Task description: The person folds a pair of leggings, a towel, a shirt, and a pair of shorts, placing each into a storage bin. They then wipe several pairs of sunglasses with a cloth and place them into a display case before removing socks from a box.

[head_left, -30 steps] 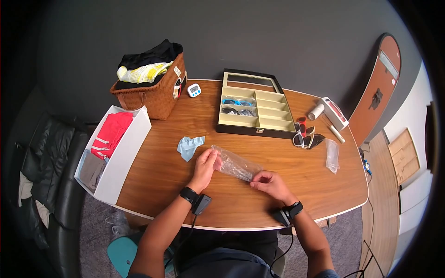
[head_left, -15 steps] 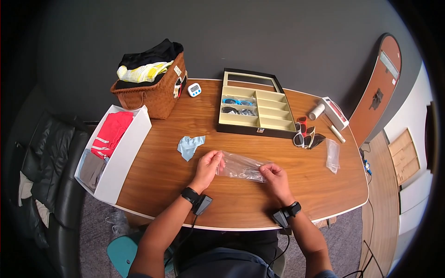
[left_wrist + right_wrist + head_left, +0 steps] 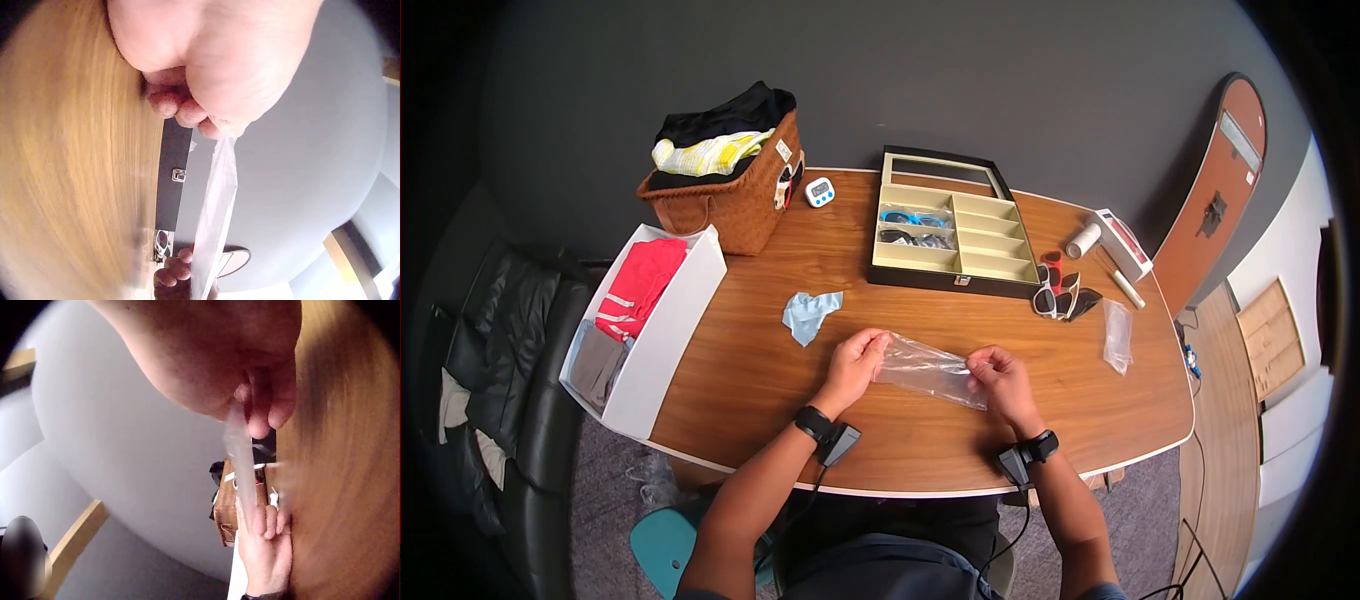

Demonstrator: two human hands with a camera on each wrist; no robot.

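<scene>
A clear plastic bag [image 3: 926, 372] is stretched between both hands over the front middle of the table. My left hand [image 3: 852, 370] pinches its left end between thumb and fingers. At the opposite end, my right hand [image 3: 1004, 388] grips the bag near a corner. Seen edge-on in the left wrist view, the bag [image 3: 215, 200] looks flat and thin. A light blue cloth [image 3: 809, 317] lies beyond my left hand. Behind the bag stands an open display case [image 3: 920, 278] with cream compartments, where bagged glasses [image 3: 913, 220] lie in the left column.
Several sunglasses [image 3: 1062, 300] lie right of the case, near a white roll [image 3: 1084, 241] and a white-and-red box [image 3: 1122, 245]. Another clear bag [image 3: 1117, 337] rests farther right. A white bin of clothes [image 3: 662, 368], a wicker basket [image 3: 745, 215] and a timer [image 3: 820, 192] stand left.
Both hands have shifted to the right with the bag, the right hand farther and slightly away from the body. The bag is spread wider between them.
</scene>
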